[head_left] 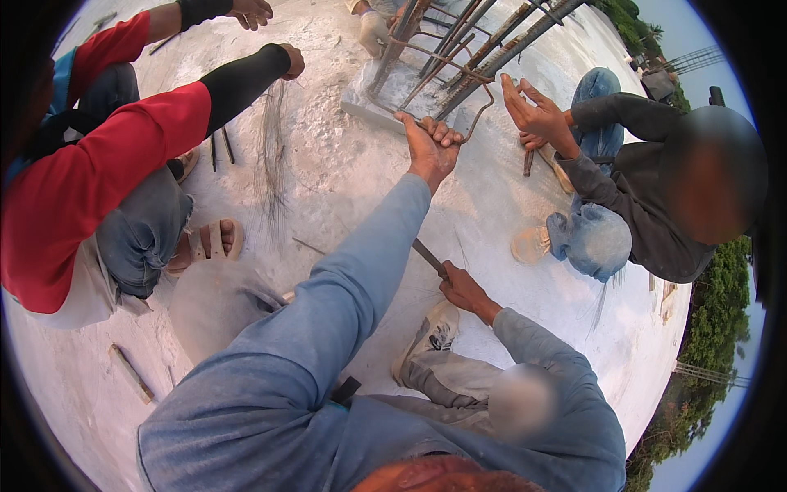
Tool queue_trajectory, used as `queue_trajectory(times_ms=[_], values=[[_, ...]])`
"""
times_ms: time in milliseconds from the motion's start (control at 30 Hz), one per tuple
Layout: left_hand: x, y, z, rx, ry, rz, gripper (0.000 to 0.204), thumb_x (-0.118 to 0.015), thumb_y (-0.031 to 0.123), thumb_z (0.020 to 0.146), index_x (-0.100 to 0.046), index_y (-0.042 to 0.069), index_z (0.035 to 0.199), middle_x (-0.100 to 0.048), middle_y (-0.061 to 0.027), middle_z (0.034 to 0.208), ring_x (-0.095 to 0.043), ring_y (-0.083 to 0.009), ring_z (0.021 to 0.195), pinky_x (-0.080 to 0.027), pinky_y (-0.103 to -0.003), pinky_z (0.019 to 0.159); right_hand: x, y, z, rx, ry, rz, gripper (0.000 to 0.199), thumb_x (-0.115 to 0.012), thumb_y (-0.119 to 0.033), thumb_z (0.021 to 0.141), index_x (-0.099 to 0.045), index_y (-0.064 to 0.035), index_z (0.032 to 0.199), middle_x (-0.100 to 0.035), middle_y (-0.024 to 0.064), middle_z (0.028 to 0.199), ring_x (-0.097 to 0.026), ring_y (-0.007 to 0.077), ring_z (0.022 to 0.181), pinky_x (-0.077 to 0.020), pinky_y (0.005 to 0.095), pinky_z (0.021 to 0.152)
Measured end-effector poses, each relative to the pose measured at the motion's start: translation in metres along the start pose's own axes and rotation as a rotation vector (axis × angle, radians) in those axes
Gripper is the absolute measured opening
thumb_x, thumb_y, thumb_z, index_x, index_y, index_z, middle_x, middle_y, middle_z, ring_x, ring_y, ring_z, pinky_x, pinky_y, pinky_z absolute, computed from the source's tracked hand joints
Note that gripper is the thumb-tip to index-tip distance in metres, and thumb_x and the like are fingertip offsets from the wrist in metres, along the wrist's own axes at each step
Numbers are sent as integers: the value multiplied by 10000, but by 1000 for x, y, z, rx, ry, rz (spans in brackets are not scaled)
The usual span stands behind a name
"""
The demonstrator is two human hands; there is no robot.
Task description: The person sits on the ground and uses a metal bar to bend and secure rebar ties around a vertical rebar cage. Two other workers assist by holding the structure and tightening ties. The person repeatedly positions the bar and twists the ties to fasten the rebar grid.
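Observation:
Upright ribbed steel bars [492, 66] rise in a cluster from a low concrete base [358, 100], and a thin bent steel stirrup [489, 105] loops around them. My left hand [430, 149], arm stretched forward, has its fingers closed around the stirrup's near side. Lower and to the right, my right hand [464, 289] grips a dark metal bar [428, 257]. The bar's far end runs behind my left forearm, so its full shape is hidden.
On the left, a co-worker in a red shirt [147, 123] reaches over. Another in a dark jacket [631, 172] crouches right, hands raised near the bars. A gloved hand [374, 33] is behind. Loose thin wires [270, 156], short rods [222, 148] and a wooden strip [131, 373] lie about.

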State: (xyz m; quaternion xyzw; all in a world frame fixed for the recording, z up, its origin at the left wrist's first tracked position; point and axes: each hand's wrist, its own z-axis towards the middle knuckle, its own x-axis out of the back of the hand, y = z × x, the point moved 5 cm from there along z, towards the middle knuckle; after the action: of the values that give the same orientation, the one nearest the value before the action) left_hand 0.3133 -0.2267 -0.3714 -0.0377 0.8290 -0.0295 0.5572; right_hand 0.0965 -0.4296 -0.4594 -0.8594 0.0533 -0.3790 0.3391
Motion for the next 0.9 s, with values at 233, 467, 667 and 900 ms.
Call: queue_trajectory(times_ms=[233,467,667,900], values=[[0,-2,4,14,-7,-17,761,-211,852,971,-277,162,659,-239,-3,573,-241,-168,526,-365,-361,633,26,4,-81,-261,161,133,306,-635,-304,1005,-564,-6,1007,-599,114,743,-597,286,691,-492,416,668],[7,1,7,2,32,-7,745,-275,862,964,-238,183,660,-240,6,596,-249,-157,527,-373,-352,622,63,4,-92,-607,381,550,427,-572,-500,1052,-534,-107,889,-433,-56,633,-387,61,464,-336,275,414],[-3,-5,3,-2,74,-32,742,-236,859,969,-233,181,670,-224,8,583,-239,-158,528,-365,-347,620,87,-4,-81,-627,624,558,458,-556,-509,1061,-498,-110,846,-442,-43,607,-418,80,446,-359,290,398],[-12,-1,-4,-11,59,-30,748,-202,856,971,-271,171,677,-234,-1,557,-233,-165,513,-364,-355,615,102,-1,-41,-628,743,559,448,-571,-465,1058,-508,-100,805,-447,-19,569,-443,120,420,-377,319,389]])
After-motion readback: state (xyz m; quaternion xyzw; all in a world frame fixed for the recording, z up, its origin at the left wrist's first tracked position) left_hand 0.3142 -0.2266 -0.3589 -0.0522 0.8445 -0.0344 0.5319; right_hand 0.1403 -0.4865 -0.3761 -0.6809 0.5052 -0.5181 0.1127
